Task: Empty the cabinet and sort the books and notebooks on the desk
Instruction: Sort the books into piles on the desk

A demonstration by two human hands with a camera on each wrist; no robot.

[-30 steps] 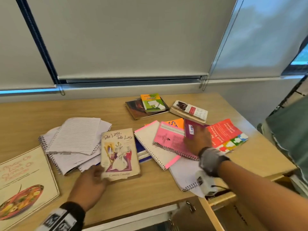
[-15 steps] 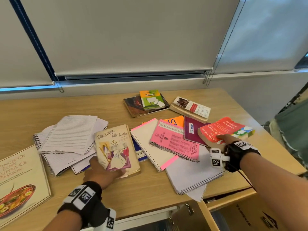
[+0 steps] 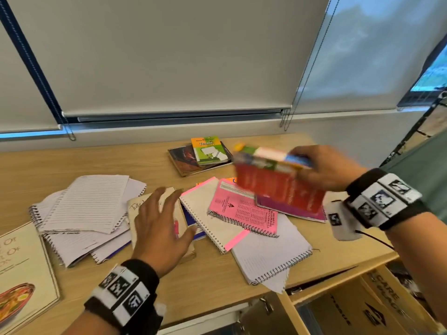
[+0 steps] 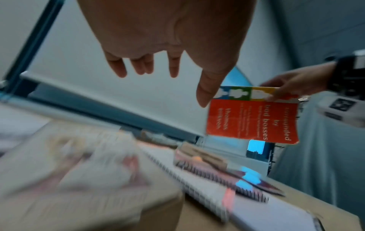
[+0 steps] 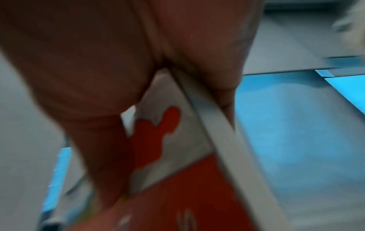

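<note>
My right hand [image 3: 321,169] grips a red paperback [image 3: 278,187] by its coloured top edge and holds it tilted in the air above the pile. The same red paperback [image 4: 252,121] [image 5: 177,195] shows in both wrist views, pinched between thumb and fingers. My left hand [image 3: 162,226] [image 4: 168,62] hovers with fingers spread just over the cream "Tulle Little, Tulle Late" book [image 3: 137,206], holding nothing. A pink spiral notebook [image 3: 242,211], a white spiral notebook [image 3: 208,213] and a purple book [image 3: 290,210] lie under the raised paperback.
The wooden desk [image 3: 96,160] carries loose lined notebooks [image 3: 84,213] at left, a large cookbook [image 3: 21,274] at the near left edge, and a green Tennis book [image 3: 208,151] on a dark book at the back. An open cabinet door [image 3: 338,310] shows below right.
My right hand has lifted the red paperback off the desk and swung it up and left. My left hand has let go of the cream book and risen above it.
</note>
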